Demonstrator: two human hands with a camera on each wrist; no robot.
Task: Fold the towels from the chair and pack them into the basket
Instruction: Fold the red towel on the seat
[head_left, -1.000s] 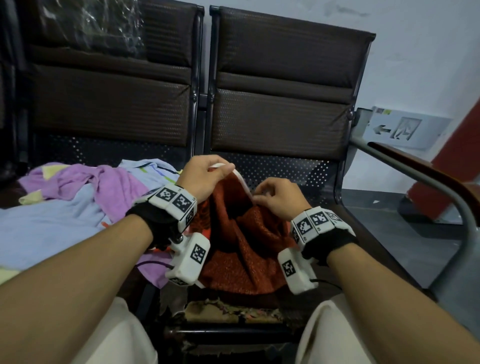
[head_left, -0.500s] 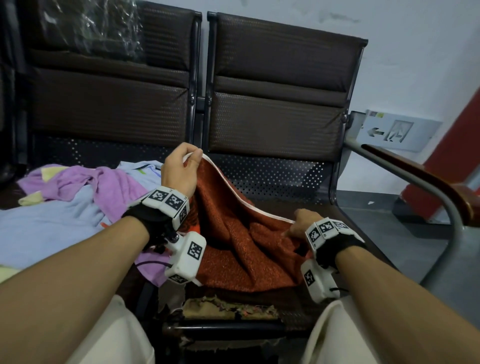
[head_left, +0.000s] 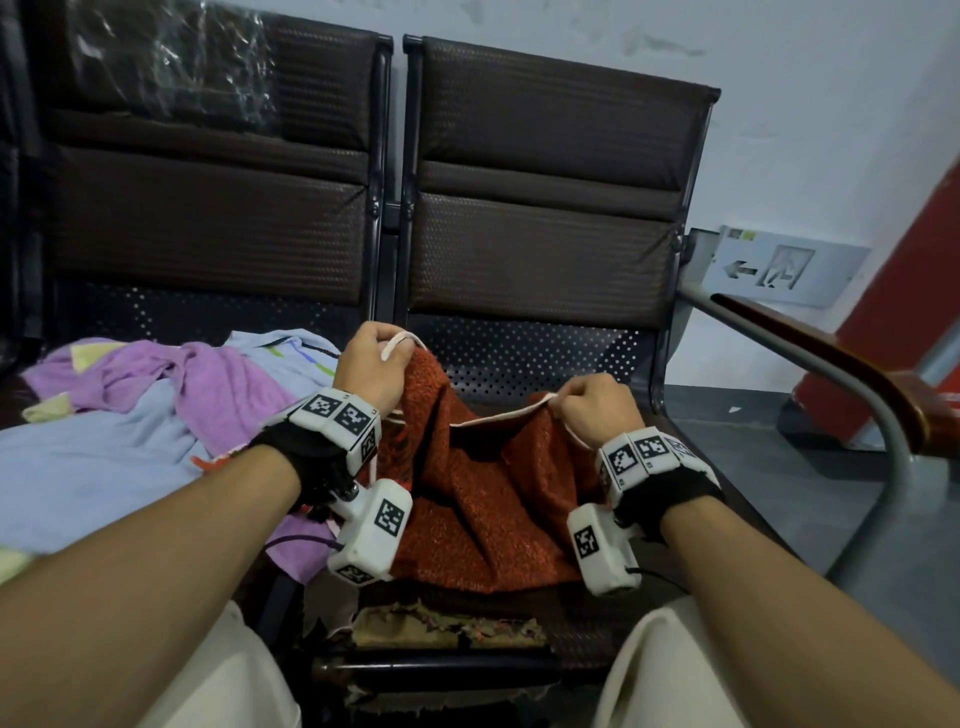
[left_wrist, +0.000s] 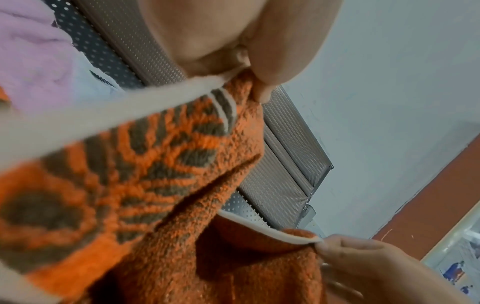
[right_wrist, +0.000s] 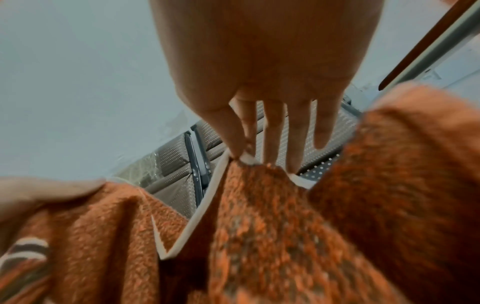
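Observation:
An orange towel (head_left: 488, 499) with a white hem and a brown pattern hangs between my two hands over the right chair seat (head_left: 550, 358). My left hand (head_left: 371, 364) pinches the white hem at the upper left, seen close up as the left hand (left_wrist: 249, 67) on the orange towel (left_wrist: 135, 168). My right hand (head_left: 592, 408) pinches the hem lower, to the right; in the right wrist view the right hand (right_wrist: 241, 152) holds the towel (right_wrist: 272, 226) edge between thumb and forefinger. No basket shows in any view.
A heap of purple (head_left: 208, 389), light blue (head_left: 93, 467) and yellowish towels lies on the left chair seat. A metal armrest with a wooden top (head_left: 831, 358) runs along the right. Chair backs (head_left: 545, 208) stand behind, with plastic wrap on the left one. Grey floor lies to the right.
My right hand has risen from the seat and come back towards the left hand, lifting the hem. The stretched edge between the hands now sags into a fold. The left hand stays raised.

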